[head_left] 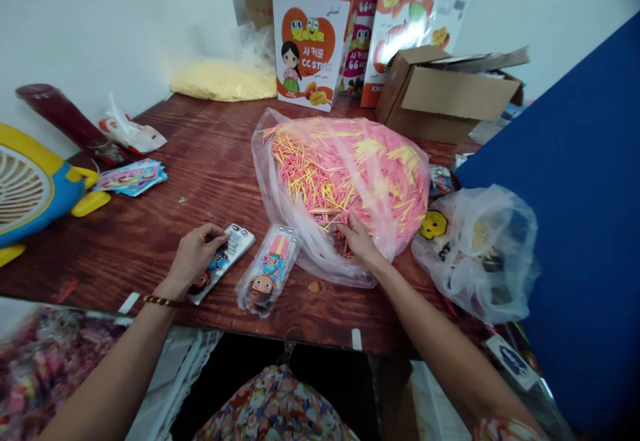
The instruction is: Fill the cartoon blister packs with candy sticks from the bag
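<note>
My left hand (200, 254) rests over a stack of flat printed plastic packets (234, 249), its fingers pinched at the upper packet. Beside it lies another clear packet (265, 271) with a cartoon figure, pink and yellow sticks showing inside. In the middle of the table, a large clear plastic bag (367, 227) gapes toward me, full of thin pink and yellow sticks (310, 174). My right hand (357, 237) reaches into its mouth, fingers closed on some sticks; the fingertips are partly hidden.
A knotted white plastic bag (480, 254) sits right, before a blue panel (565, 227). Printed cartons (305, 34) and an open cardboard box (445, 94) stand behind. Left are a yellow-blue fan (35, 187), colourful packets (133, 177) and tissues (133, 135); a yellow-filled bag (225, 79) lies at the back.
</note>
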`<state>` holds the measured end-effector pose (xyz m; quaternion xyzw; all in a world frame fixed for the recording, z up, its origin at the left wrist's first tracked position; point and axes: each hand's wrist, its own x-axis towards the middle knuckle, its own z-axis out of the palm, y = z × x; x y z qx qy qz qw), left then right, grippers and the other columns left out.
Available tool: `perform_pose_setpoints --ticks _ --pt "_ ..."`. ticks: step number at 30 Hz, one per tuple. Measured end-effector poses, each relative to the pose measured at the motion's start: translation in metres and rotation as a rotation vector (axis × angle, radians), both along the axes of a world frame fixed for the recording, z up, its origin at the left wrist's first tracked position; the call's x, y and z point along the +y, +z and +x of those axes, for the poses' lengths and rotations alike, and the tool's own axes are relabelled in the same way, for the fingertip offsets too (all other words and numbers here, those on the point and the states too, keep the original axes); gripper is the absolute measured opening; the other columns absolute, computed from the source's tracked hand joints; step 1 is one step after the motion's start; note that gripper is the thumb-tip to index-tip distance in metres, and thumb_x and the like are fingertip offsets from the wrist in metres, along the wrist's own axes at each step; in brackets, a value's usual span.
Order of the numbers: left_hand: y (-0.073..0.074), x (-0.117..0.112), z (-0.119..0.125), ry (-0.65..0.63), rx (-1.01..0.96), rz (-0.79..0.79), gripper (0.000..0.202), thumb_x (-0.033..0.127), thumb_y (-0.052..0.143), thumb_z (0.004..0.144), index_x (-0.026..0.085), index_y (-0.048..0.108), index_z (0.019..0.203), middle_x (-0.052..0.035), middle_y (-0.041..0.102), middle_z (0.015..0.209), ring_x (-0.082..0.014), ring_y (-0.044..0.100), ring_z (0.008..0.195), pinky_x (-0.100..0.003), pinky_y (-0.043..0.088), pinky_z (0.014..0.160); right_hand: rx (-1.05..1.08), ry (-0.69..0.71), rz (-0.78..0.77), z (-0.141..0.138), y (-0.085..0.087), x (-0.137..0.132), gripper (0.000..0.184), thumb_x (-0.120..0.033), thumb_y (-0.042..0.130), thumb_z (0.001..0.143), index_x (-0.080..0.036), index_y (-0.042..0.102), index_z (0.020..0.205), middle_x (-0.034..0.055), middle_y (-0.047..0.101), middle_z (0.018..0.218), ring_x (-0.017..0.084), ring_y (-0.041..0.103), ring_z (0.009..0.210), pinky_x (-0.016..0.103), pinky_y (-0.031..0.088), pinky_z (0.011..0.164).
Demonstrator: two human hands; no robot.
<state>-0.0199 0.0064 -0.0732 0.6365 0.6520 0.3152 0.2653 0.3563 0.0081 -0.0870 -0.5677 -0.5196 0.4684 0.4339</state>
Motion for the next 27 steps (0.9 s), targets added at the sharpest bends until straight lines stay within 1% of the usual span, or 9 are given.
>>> perform_pose_setpoints --ticks 4,7,12,15,17,19,23,25,27 --pt "0.0 0.0 -0.002 -0.015 -0.076 -0.019 0.031 0.052 0.065 0.073 0.021 0.064 0.074 -0.0023 0.068 0.074 -0.0202 0.062 0.071 -0.03 0.049 0.068 0.011 -0.028 0.067 -0.003 0.003 -0.004 0.019 -0.04 0.054 0.079 -0.024 0.05 0.089 -0.0032 0.063 0.075 0.016 0.057 0.071 0.027 0.048 0.068" --pt "-0.001 0.001 -0.006 -0.008 -0.094 -0.029 0.031 0.051 0.064 0.074 0.021 0.067 0.079 -0.0037 0.07 0.079 -0.0215 0.064 0.075 -0.031 0.051 0.071 0.089 -0.046 0.051 -0.004 0.008 -0.003 0.021 -0.038 0.056 0.077 -0.024 0.052 0.093 -0.0034 0.062 0.071 0.016 0.058 0.067 0.028 0.049 0.064" --pt "0.0 0.001 -0.008 0.026 -0.129 0.003 0.029 0.047 0.065 0.075 0.02 0.069 0.085 -0.0036 0.072 0.083 -0.0212 0.065 0.076 -0.032 0.052 0.074 0.514 -0.15 -0.058 -0.001 0.017 0.006 0.015 -0.023 0.059 0.073 -0.022 0.051 0.086 0.0005 0.066 0.073 0.018 0.065 0.07 0.032 0.053 0.064" --pt "0.001 0.0 -0.009 0.025 -0.143 0.01 0.03 0.047 0.065 0.075 0.019 0.069 0.085 -0.0037 0.072 0.082 -0.0215 0.065 0.076 -0.032 0.053 0.074 0.736 -0.164 -0.139 0.001 0.02 0.008 0.024 -0.01 0.054 0.068 -0.02 0.053 0.089 0.0036 0.07 0.08 0.02 0.069 0.077 0.033 0.055 0.065" --pt "0.0 -0.001 -0.009 0.021 -0.149 0.013 0.032 0.048 0.065 0.075 0.019 0.069 0.086 -0.0045 0.073 0.084 -0.022 0.065 0.078 -0.033 0.053 0.075 0.852 -0.173 -0.134 0.002 0.019 0.009 0.028 -0.005 0.052 0.066 -0.019 0.055 0.09 0.0035 0.071 0.083 0.019 0.07 0.08 0.032 0.056 0.066" --pt "-0.001 -0.001 -0.009 0.017 -0.153 0.02 0.034 0.049 0.065 0.075 0.018 0.07 0.087 -0.0056 0.073 0.085 -0.0228 0.065 0.078 -0.034 0.053 0.076 0.93 -0.19 -0.115 0.002 0.018 0.01 0.024 -0.005 0.054 0.07 -0.019 0.056 0.089 0.0025 0.071 0.082 0.017 0.069 0.079 0.03 0.056 0.065" --pt "-0.001 -0.001 -0.01 0.016 -0.163 0.022 0.032 0.049 0.066 0.074 0.019 0.071 0.085 -0.0064 0.074 0.085 -0.0246 0.066 0.079 -0.035 0.054 0.076 0.888 -0.199 -0.088 0.002 0.015 0.011 0.014 -0.009 0.06 0.077 -0.019 0.057 0.086 -0.0003 0.068 0.071 0.015 0.065 0.067 0.028 0.056 0.064" --pt "-0.001 -0.001 -0.011 0.023 -0.16 0.019 0.031 0.049 0.066 0.074 0.02 0.071 0.085 -0.0067 0.074 0.086 -0.0251 0.066 0.08 -0.035 0.053 0.076 0.725 -0.191 0.012 0.003 0.014 0.008 0.016 -0.011 0.062 0.078 -0.021 0.058 0.089 -0.0025 0.065 0.069 0.015 0.064 0.068 0.029 0.055 0.068" --pt "-0.001 -0.002 -0.012 0.037 -0.154 0.019 0.031 0.048 0.066 0.074 0.02 0.071 0.085 -0.0067 0.074 0.086 -0.0247 0.065 0.079 -0.035 0.053 0.075 0.464 -0.167 0.144 0.002 0.013 0.001 0.02 -0.016 0.064 0.08 -0.023 0.058 0.098 -0.0034 0.065 0.073 0.016 0.063 0.074 0.031 0.054 0.076"
